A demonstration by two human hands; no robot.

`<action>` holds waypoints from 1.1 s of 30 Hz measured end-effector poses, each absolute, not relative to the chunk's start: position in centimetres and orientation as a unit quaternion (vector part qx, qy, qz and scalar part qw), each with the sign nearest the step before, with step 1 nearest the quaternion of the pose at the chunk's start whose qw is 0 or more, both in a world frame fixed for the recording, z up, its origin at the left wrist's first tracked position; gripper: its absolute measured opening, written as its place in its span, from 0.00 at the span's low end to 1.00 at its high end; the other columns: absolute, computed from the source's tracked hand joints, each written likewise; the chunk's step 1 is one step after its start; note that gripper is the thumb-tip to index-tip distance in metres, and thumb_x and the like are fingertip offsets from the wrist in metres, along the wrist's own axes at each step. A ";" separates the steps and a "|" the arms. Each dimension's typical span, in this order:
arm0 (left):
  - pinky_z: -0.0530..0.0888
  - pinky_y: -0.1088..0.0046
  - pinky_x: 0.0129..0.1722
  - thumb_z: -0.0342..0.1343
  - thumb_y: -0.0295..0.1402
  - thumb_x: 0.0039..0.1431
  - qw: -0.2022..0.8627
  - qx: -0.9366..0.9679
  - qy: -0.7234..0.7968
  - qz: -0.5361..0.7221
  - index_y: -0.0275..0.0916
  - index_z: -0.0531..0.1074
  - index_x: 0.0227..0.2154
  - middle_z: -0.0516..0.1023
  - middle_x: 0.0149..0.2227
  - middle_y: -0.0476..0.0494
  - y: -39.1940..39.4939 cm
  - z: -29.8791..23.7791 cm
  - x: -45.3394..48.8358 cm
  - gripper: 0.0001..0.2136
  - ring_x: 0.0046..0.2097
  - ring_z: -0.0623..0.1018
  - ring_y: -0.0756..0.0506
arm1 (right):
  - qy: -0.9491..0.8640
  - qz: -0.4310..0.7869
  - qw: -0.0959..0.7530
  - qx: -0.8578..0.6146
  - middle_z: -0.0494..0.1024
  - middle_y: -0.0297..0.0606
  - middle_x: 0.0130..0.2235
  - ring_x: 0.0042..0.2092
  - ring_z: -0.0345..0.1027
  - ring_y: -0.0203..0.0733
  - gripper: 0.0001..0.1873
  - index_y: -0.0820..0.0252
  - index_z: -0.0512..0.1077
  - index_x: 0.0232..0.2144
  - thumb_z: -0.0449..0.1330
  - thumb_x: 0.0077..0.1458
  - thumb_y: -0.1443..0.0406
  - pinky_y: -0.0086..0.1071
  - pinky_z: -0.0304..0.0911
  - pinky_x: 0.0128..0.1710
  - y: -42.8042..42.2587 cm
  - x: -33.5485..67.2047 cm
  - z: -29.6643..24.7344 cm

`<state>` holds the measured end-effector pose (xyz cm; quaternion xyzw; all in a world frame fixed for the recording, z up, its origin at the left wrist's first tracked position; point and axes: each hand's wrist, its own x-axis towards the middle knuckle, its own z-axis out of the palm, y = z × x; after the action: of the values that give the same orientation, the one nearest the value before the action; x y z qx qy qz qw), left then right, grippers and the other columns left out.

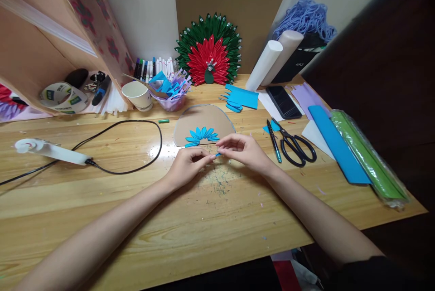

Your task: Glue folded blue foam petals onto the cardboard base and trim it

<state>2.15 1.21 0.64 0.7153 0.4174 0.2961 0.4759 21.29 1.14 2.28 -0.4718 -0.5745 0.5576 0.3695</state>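
My left hand and my right hand meet over the table, both with fingertips pinched on a small blue paper petal. Only a sliver of that petal shows between the fingers. Just beyond them lies a half-round cardboard piece with a curved outline. A fan of blue petals sits along its straight near edge, partly behind my hands.
A glue gun with its looping cord lies left. Scissors and a pen lie right, near blue paper and a phone. At the back stand a green-and-red peacock, a cup and a scrap-filled bowl.
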 end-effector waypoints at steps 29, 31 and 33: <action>0.71 0.71 0.35 0.55 0.38 0.54 0.548 0.653 0.412 0.321 0.35 0.75 0.30 0.79 0.31 0.42 1.2 0.8 2.3 0.11 0.33 0.76 0.48 | -0.641 0.528 0.330 -0.449 0.71 0.39 0.43 0.34 0.65 0.34 0.17 0.58 0.66 0.43 0.59 0.49 0.68 0.31 0.66 0.34 0.4 20.8 2.5; 0.71 0.70 0.37 0.56 0.38 0.53 0.554 0.662 0.399 0.309 0.36 0.76 0.32 0.79 0.33 0.42 1.2 0.8 2.3 0.11 0.35 0.76 0.47 | -0.649 0.527 0.326 -0.442 0.71 0.39 0.42 0.35 0.65 0.35 0.17 0.57 0.66 0.44 0.59 0.50 0.68 0.32 0.66 0.35 0.4 20.8 2.5; 0.71 0.69 0.37 0.57 0.38 0.52 0.546 0.675 0.393 0.301 0.36 0.76 0.32 0.79 0.34 0.42 1.2 0.8 2.4 0.10 0.36 0.76 0.46 | -0.657 0.524 0.328 -0.432 0.71 0.39 0.43 0.37 0.66 0.36 0.17 0.56 0.66 0.44 0.59 0.50 0.68 0.32 0.66 0.36 0.4 20.8 2.5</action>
<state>2.38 1.18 0.84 0.6755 0.3933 0.3007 0.5464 20.80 0.38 2.46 -0.4322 -0.6568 0.5236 0.3280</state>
